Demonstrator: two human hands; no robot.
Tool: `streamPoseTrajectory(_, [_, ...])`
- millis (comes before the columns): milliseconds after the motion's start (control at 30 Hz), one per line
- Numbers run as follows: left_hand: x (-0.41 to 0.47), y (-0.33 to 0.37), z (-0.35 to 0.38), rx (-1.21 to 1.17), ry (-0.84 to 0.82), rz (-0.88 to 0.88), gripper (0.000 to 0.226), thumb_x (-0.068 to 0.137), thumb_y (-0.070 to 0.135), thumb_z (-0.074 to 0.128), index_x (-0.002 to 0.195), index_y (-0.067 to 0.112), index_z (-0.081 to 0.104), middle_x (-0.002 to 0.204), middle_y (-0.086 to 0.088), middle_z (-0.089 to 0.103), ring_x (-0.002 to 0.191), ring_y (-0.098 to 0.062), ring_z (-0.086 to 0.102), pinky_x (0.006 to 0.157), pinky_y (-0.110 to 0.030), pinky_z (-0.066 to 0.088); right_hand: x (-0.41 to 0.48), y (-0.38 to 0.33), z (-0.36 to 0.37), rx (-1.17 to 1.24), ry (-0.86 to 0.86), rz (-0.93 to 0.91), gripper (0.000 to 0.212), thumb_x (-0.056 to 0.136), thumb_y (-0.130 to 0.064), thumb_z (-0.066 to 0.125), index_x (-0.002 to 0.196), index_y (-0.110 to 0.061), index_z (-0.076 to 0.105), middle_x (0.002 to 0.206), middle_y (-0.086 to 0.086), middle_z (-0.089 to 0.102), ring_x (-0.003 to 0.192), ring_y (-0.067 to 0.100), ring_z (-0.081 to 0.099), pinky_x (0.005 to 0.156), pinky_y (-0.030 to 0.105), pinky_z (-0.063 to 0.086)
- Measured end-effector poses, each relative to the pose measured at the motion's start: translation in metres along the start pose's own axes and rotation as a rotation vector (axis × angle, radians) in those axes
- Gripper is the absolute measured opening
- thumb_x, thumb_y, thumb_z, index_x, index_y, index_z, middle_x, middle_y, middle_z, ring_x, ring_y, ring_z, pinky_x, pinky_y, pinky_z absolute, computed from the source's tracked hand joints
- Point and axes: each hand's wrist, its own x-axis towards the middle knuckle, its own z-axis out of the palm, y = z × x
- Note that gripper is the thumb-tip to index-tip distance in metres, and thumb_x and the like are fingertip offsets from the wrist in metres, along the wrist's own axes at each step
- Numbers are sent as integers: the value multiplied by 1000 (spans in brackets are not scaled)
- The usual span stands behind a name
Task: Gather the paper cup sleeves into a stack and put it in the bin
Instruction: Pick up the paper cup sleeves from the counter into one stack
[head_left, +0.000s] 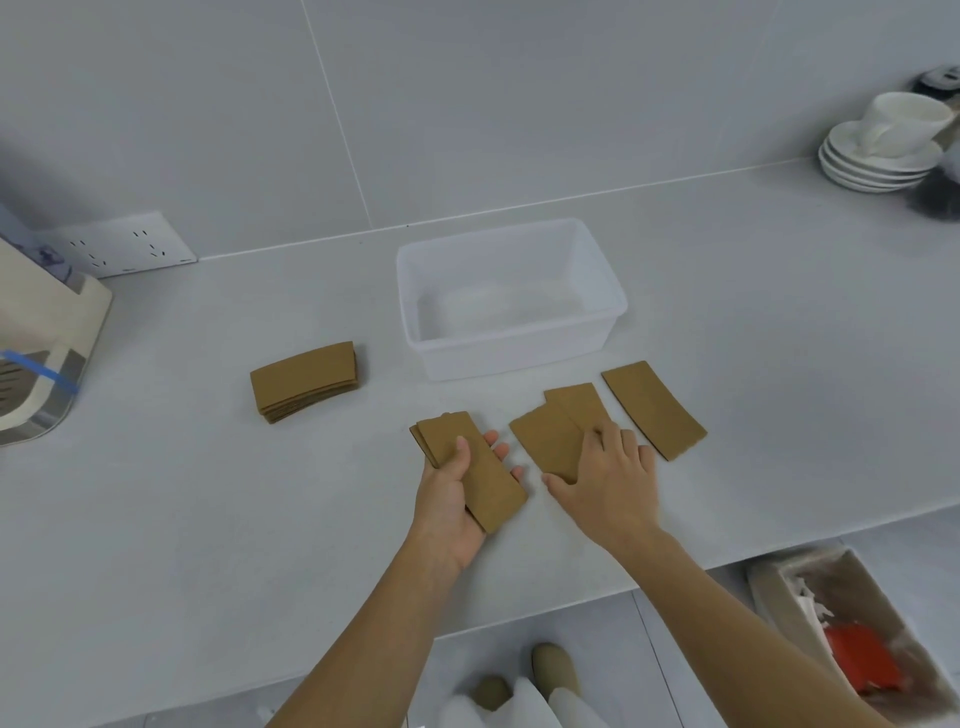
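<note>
My left hand (451, 499) holds a small stack of brown paper cup sleeves (483, 475), thumb on top, just above the counter. My right hand (610, 480) lies flat on two overlapping sleeves (558, 431) on the counter, fingers spread over them. One more loose sleeve (653, 409) lies to the right of them. A separate neat pile of sleeves (305, 380) sits further left. The clear plastic bin (613, 291) stands behind the loose sleeves with nothing in it.
White saucers with a cup (883, 145) stand at the far right by the wall. A board-like object (47, 338) rests at the left edge, near a wall socket (124, 244). Below the counter's front edge (675, 566) is a waste box (852, 634).
</note>
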Motion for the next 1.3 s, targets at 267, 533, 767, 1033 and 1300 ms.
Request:
streamPoseTrajectory(267, [-5, 1, 5, 46, -17, 45, 48, 87, 42, 53, 130, 21, 49, 119, -12, 66, 105, -25, 65, 79, -45, 57, -1, -9, -18, 291, 81, 25, 59, 79, -49, 59, 117, -6, 47, 115, 10, 54, 110, 25, 48, 94, 33, 35])
streamPoseTrajectory(533, [-2, -1, 6, 132, -130, -4, 85, 62, 73, 50, 133, 27, 50, 125, -6, 65, 109, -24, 65, 74, -35, 59, -15, -36, -37, 504, 13, -69, 60, 80, -49, 58, 121, -8, 45, 118, 6, 51, 111, 20, 46, 96, 32, 38])
streamPoseTrajectory(767, [-5, -3, 3, 84, -213, -30, 87, 61, 73, 49, 120, 11, 61, 113, -9, 68, 110, -25, 62, 96, -38, 49, -26, -50, -35, 490, -21, -142, 63, 79, -51, 57, 124, -8, 45, 116, 4, 53, 110, 17, 47, 95, 27, 39])
streamPoseTrajectory(1033, [-5, -7, -10, -12, -310, -23, 50, 77, 39, 61, 115, 6, 63, 107, -10, 68, 114, -31, 58, 108, -48, 37, -34, -59, -21, 416, 70, -183, 69, 72, -62, 41, 114, -8, 54, 102, 4, 59, 97, 19, 53, 88, 31, 47])
streamPoseTrajectory(1300, [-5, -6, -10, 4, -260, -36, 32, 82, 26, 59, 107, 7, 66, 99, -9, 70, 99, -28, 65, 89, -42, 53, -34, -53, -16, 375, 81, -216, 79, 67, -67, 31, 115, -9, 56, 101, 4, 61, 97, 21, 56, 88, 32, 45])
